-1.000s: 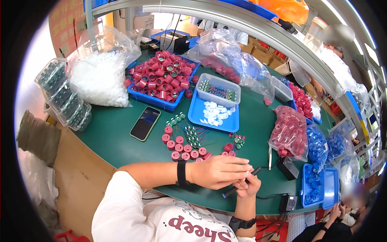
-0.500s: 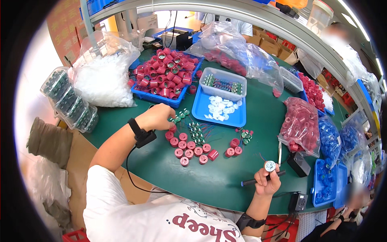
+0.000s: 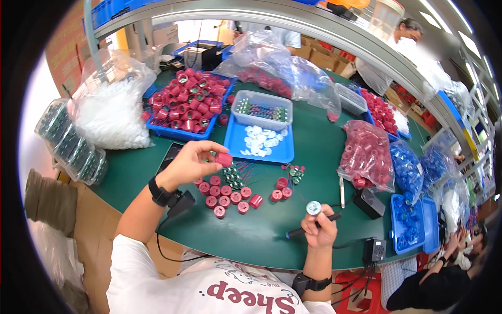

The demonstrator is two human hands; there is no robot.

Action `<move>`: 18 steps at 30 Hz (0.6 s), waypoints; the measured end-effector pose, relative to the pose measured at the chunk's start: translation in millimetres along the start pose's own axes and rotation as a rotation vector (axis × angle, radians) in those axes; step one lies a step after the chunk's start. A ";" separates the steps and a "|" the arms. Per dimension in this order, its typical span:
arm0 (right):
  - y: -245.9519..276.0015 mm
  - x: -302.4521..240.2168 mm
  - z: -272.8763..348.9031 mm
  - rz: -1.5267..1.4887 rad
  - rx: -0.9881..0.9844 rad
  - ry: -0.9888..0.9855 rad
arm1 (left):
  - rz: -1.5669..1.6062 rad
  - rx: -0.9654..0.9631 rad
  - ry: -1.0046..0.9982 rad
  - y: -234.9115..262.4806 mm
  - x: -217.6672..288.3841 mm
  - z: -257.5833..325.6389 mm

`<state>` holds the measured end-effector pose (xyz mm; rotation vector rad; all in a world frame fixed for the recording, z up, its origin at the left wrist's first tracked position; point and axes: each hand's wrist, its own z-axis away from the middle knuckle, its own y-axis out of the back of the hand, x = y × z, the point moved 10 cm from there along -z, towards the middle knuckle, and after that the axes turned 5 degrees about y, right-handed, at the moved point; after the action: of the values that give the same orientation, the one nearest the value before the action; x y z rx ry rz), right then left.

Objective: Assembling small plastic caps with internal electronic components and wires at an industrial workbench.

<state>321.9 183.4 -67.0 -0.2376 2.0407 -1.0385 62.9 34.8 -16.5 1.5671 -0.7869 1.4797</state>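
Observation:
Raised over the near left of the table, my left hand (image 3: 189,163) pinches a red cylindrical cup (image 3: 224,159) between thumb and fingers. Below it stand several similar red cups (image 3: 224,201), beside a cluster of small green circuit boards (image 3: 232,178) with thin wires. On the right, my right hand (image 3: 320,230) is closed around a black pen-shaped tool (image 3: 297,232) with a blue end. The same hand's fingertips hold up a round piece with a pale, whitish face (image 3: 314,208); its sides are mostly hidden.
A blue crate (image 3: 180,134) heaped with red cups stands behind my left hand. Further right is a blue tray (image 3: 235,137) with white discs and a clear box (image 3: 261,121) of boards. Bagged red cups (image 3: 366,154), tweezers (image 3: 342,191) and a black box (image 3: 369,203) lie right.
My left hand has come up from the boards and now shows a red cup in its fingers. My right hand still holds the round piece and black tool. The whole view has shifted.

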 end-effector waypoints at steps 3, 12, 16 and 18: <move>-6.7 10.9 -5.8 -0.035 0.023 -0.045 | 0.256 -0.215 -0.120 -58.8 21.5 1.3; -9.1 0.8 3.6 0.240 0.182 -0.082 | 0.190 -0.341 -0.382 -143.2 43.3 8.0; -11.3 -3.3 6.0 0.328 0.193 -0.093 | 0.046 -0.430 -0.504 -157.6 50.6 12.7; -13.2 -3.9 5.8 0.335 0.185 -0.098 | 0.045 -0.453 -0.492 -160.3 50.4 13.1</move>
<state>326.3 173.4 -56.8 0.1435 1.8055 -0.9750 214.7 102.8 10.6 1.5702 -1.3394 0.8556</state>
